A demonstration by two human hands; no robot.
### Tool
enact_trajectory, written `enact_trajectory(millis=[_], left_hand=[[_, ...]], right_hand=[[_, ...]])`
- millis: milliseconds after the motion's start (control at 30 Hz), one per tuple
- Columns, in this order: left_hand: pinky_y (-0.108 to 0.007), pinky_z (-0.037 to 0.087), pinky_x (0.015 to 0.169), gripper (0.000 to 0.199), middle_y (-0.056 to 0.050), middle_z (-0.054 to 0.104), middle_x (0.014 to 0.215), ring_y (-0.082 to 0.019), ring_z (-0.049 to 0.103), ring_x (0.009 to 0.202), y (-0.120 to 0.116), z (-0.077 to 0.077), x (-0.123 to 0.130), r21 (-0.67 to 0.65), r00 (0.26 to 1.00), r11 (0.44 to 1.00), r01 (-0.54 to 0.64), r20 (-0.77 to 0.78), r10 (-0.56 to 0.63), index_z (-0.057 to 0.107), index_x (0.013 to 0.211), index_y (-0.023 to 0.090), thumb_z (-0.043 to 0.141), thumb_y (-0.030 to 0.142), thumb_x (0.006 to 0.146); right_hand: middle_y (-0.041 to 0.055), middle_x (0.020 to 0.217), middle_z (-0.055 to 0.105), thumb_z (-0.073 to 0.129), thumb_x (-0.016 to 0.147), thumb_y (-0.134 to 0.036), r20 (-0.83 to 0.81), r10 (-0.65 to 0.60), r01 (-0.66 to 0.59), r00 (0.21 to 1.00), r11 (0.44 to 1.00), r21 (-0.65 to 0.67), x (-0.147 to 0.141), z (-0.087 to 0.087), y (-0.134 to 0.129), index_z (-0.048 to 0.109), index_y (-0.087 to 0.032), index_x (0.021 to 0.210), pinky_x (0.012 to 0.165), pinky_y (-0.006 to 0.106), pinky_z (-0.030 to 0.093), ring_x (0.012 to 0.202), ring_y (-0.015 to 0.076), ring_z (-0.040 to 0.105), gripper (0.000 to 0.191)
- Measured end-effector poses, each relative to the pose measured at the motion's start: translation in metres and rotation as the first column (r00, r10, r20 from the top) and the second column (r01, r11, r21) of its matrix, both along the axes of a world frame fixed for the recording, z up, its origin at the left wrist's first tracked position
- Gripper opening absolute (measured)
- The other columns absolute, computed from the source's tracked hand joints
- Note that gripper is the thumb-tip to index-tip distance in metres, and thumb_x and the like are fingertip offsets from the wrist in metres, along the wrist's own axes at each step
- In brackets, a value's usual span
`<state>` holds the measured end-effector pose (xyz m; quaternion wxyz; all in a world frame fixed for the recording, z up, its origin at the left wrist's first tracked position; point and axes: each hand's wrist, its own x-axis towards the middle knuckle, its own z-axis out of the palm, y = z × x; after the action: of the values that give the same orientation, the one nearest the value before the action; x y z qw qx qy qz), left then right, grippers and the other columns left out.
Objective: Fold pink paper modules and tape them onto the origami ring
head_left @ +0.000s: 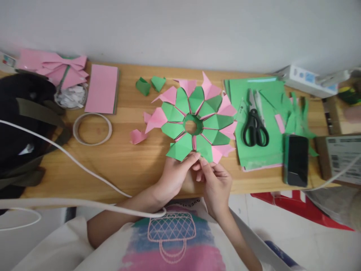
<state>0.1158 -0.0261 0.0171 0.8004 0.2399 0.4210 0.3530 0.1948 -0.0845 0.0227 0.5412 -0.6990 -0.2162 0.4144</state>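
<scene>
A folded paper flower (173,112) with green petals and pink tips around a round central hole is held just over the table. My left hand (175,174) pinches its near edge, thumb on top of the paper. Close beside it, my right hand (216,180) grips the near green petal between thumb and fingers. The fingertips of both hands almost meet at the flower's lower edge, and the paper partly hides them. A loose folded pink piece (138,136) lies to the left of the flower. Two small folded green pieces (143,86) rest behind it.
On the right, black-handled scissors (255,128) lie on green paper sheets (261,156), with a phone (296,161) and green scraps nearby. To the left are a tape roll (92,129), a pink paper stack (102,89), a pink bow (63,67) and a black bag (25,101). White cables (84,165) cross the front.
</scene>
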Motion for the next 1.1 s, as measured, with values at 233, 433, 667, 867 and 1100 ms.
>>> enact_trajectory(millis=[233,433,667,867,1100], left_hand=[[-0.024,0.05,0.071,0.019,0.003,0.063,0.079,-0.012,0.061,0.076,0.0,0.002,-0.004,0.058,0.997,0.998,-0.036,-0.066,0.04,0.057,0.083,0.019,0.072,0.021,0.071],[-0.024,0.053,0.065,0.021,0.002,0.066,0.079,-0.013,0.063,0.074,0.0,0.004,-0.006,-0.021,0.999,0.999,-0.034,-0.033,0.034,0.06,0.086,0.017,0.072,0.022,0.071],[-0.025,0.051,0.069,0.018,0.001,0.067,0.081,-0.013,0.063,0.078,-0.001,0.004,-0.011,-0.06,1.0,0.998,0.009,0.015,-0.008,0.063,0.084,0.017,0.073,0.023,0.071],[-0.025,0.05,0.068,0.021,0.001,0.067,0.084,-0.013,0.062,0.079,0.0,0.001,-0.013,-0.04,0.998,0.998,0.055,-0.002,-0.055,0.063,0.087,0.018,0.074,0.025,0.071],[-0.025,0.046,0.068,0.017,0.002,0.066,0.079,-0.013,0.063,0.074,0.002,-0.001,-0.016,-0.022,0.992,0.993,0.119,0.031,-0.118,0.062,0.082,0.017,0.072,0.026,0.073]], right_hand=[[0.0015,0.076,0.065,0.072,0.075,-0.019,0.808,0.171,-0.318,0.564,0.948,0.021,0.03,0.013,-0.017,0.064,-0.022,0.087,0.059,0.025,0.047,0.062,0.0121,0.056,0.015],[0.0074,0.093,0.063,0.065,0.08,-0.01,0.998,-0.004,-0.478,0.056,0.878,0.03,0.042,0.001,-0.004,0.062,-0.022,0.102,0.071,0.031,0.047,0.08,0.0167,0.059,0.026],[0.0063,0.088,0.066,0.065,0.078,-0.006,0.996,-0.057,-0.514,0.063,0.854,0.082,0.045,-0.005,0.0,0.062,-0.022,0.099,0.07,0.031,0.047,0.08,0.0177,0.06,0.027],[0.0072,0.09,0.069,0.068,0.076,-0.006,0.997,-0.049,-0.545,0.056,0.836,0.071,0.048,-0.006,0.003,0.062,-0.021,0.102,0.072,0.032,0.049,0.084,0.019,0.063,0.031],[0.006,0.094,0.073,0.068,0.077,-0.006,1.0,0.002,-0.599,0.02,0.8,0.011,0.055,-0.002,0.008,0.062,-0.02,0.108,0.074,0.034,0.048,0.089,0.021,0.061,0.034]])
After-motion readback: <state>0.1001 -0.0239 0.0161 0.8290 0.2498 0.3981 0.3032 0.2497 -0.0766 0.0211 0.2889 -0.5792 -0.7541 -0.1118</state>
